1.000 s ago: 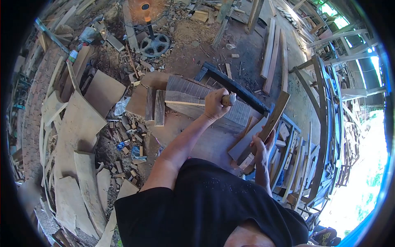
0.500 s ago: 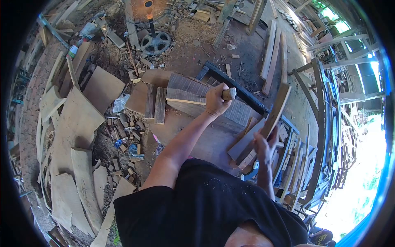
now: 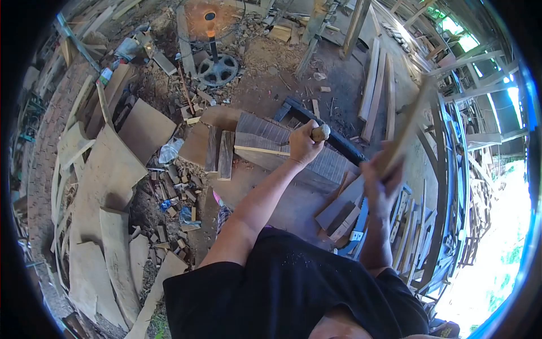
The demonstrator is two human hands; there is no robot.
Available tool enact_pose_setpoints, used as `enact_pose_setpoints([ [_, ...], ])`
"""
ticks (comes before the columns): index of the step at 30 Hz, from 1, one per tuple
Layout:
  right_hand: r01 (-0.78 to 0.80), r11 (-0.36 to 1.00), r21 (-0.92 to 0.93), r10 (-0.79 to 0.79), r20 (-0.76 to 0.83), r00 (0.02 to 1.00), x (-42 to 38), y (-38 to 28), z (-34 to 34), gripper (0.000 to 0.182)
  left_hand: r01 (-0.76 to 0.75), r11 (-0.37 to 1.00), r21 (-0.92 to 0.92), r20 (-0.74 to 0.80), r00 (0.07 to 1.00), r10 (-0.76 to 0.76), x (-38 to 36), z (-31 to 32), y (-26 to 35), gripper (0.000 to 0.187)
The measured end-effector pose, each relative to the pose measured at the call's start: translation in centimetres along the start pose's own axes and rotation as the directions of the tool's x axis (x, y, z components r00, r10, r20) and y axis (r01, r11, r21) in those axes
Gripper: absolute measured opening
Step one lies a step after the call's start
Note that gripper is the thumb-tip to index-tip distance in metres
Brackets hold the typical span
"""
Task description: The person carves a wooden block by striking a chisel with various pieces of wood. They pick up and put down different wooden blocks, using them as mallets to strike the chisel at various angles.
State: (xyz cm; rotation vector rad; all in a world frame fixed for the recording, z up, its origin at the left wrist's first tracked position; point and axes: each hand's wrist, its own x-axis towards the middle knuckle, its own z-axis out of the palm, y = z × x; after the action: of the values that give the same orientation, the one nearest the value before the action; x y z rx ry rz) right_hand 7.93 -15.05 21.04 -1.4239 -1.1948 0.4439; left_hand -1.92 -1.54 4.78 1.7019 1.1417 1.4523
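Observation:
My left hand [image 3: 305,147] is closed in a fist round a wooden handle [image 3: 320,133], whose rounded, worn end points up at me. Whatever lies below the grip is hidden by the fist. Beneath it lies a thick wooden block [image 3: 262,133] with rows of dark grooves across its top face. My right hand [image 3: 383,178], raised on the right, is wrapped round the lower end of a flat length of wood [image 3: 407,133], which is tilted upward and blurred by motion.
Dark beam [image 3: 339,144] lies behind the block. Short offcuts [image 3: 341,217] and a blue metal part [image 3: 355,237] are near my right forearm. Bent wood sheets [image 3: 107,181] and scraps fill the left. A spoked metal wheel base [image 3: 218,70] stands at the back.
My right hand has lifted the length of wood up and to the right, away from the handle. My left hand keeps its grip. The whole view has shifted slightly.

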Motion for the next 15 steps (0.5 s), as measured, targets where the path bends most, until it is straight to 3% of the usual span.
enact_pose_setpoints([
  [1,0.047,0.985,0.165,-0.023,-0.147,0.989,0.1,-0.9,0.3,0.049,0.002,1.000,0.002,0.003,1.000,-0.002,-0.2,0.0,-0.2,0.020],
  [2,0.222,0.967,0.125,-0.176,-0.299,0.938,0.1,-0.4,0.8,0.054,0.003,1.000,0.006,0.005,1.000,-0.003,-0.2,-0.1,0.0,0.020],
  [3,0.222,0.967,0.122,-0.177,-0.301,0.937,-0.2,1.0,0.9,0.054,0.004,1.000,0.008,0.005,1.000,-0.004,-0.2,-0.1,0.1,0.020],
  [4,0.069,0.958,-0.278,-0.076,-0.012,0.997,-0.6,3.0,0.8,0.051,0.000,1.000,0.006,0.003,1.000,0.000,0.0,-0.1,0.3,0.020],
  [5,0.032,0.756,-0.653,0.140,0.210,0.968,-0.6,3.6,1.1,0.048,0.022,1.000,-0.023,-0.001,1.000,-0.022,0.2,-0.1,0.4,0.020],
  [6,-0.150,0.813,-0.562,0.403,0.358,0.842,0.0,4.2,1.5,0.043,0.047,0.998,-0.049,0.002,0.999,-0.047,0.1,-0.2,0.5,0.020],
  [7,-0.155,0.815,-0.559,0.404,0.356,0.843,-0.2,4.0,0.9,0.043,0.045,0.998,-0.045,0.007,0.999,-0.045,-0.1,-0.4,0.5,0.020],
  [9,-0.099,0.956,-0.277,0.178,0.277,0.944,1.5,1.3,-0.6,0.039,0.061,0.997,-0.043,-0.049,0.997,-0.063,0.3,-0.1,0.4,0.020],
  [10,-0.027,0.996,-0.087,0.037,0.113,0.993,1.3,-0.3,-0.3,0.040,0.076,0.996,-0.042,-0.043,0.996,-0.078,-0.2,0.1,0.2,0.020],
  [11,-0.078,0.996,0.037,0.079,-0.030,0.996,1.1,-3.4,0.4,0.040,0.054,0.998,-0.034,-0.070,0.996,-0.057,0.1,0.2,-0.2,0.021],
  [13,0.128,0.965,0.228,-0.059,-0.287,0.956,0.9,-1.4,1.7,0.040,0.027,0.999,-0.028,-0.088,0.996,-0.029,0.3,0.3,-0.5,0.022],
  [14,0.130,0.966,0.225,-0.060,-0.293,0.954,0.7,0.3,1.8,0.040,0.021,0.999,-0.030,-0.097,0.995,-0.024,0.2,0.2,-0.6,0.022],
  [15,0.010,0.972,-0.236,0.016,0.107,0.994,0.7,2.4,1.9,0.041,0.015,0.999,-0.034,-0.112,0.994,-0.019,0.2,0.2,-0.5,0.023],
])
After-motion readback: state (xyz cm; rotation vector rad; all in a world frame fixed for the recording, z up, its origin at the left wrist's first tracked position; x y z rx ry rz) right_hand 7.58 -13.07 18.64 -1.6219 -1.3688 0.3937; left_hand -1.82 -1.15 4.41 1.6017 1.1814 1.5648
